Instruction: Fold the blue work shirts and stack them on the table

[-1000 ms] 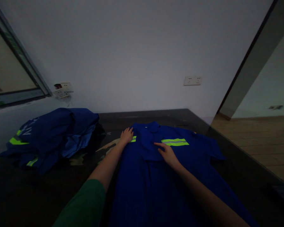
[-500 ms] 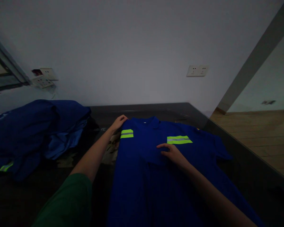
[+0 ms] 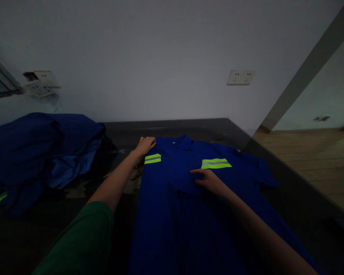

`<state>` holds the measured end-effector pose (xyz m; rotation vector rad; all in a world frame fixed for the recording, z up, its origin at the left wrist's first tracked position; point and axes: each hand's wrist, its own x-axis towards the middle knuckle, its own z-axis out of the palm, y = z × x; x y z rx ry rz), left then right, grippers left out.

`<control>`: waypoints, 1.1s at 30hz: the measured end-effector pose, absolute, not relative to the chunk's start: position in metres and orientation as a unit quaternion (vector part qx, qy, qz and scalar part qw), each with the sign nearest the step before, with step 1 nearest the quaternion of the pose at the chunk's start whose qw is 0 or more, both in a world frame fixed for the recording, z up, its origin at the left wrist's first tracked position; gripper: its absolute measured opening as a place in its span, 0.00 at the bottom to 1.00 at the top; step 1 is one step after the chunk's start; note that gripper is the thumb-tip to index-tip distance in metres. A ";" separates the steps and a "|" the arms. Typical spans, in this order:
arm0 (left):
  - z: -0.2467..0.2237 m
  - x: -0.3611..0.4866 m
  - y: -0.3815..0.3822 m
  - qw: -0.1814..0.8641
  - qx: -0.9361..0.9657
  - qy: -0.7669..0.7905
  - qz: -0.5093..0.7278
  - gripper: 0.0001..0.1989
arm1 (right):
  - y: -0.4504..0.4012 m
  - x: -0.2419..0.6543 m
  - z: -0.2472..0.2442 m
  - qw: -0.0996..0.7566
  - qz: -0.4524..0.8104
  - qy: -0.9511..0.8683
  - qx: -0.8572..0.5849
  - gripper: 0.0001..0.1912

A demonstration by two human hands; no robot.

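Observation:
A dark blue garment with a collar and yellow-green reflective strips lies spread on a dark table. At its upper left shoulder, beside the collar, my left hand is closed on the cloth's edge; the fingertips are partly hidden. My right hand rests over the chest just below the right strip, its thumb and index finger apart and nothing visible between them.
A heap of blue clothing sits at the left of the table. Wall sockets are on the wall behind, with more sockets at the left. Wooden floor shows beyond the table's right edge.
The fingers of my left hand have curled in at the shoulder of the garment. My right hand has stayed nearly in place over the chest. The view has shifted slightly.

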<state>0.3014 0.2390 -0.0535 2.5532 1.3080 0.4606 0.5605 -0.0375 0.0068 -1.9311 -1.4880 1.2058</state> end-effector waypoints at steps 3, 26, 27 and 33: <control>-0.033 0.307 0.222 0.003 0.855 0.493 0.163 0.13 | -0.041 0.561 0.013 0.144 0.366 -0.572 -0.720 0.23; -0.046 0.369 0.121 0.119 0.805 0.578 0.059 0.34 | -0.079 0.488 0.016 0.071 0.084 -0.792 -0.601 0.15; -0.047 0.370 0.123 0.114 0.803 0.581 0.077 0.34 | -0.081 0.488 0.015 0.077 0.083 -0.789 -0.604 0.16; -0.031 0.363 0.112 0.134 0.797 0.543 0.229 0.22 | -0.081 0.491 0.009 0.133 0.115 -0.770 -0.613 0.14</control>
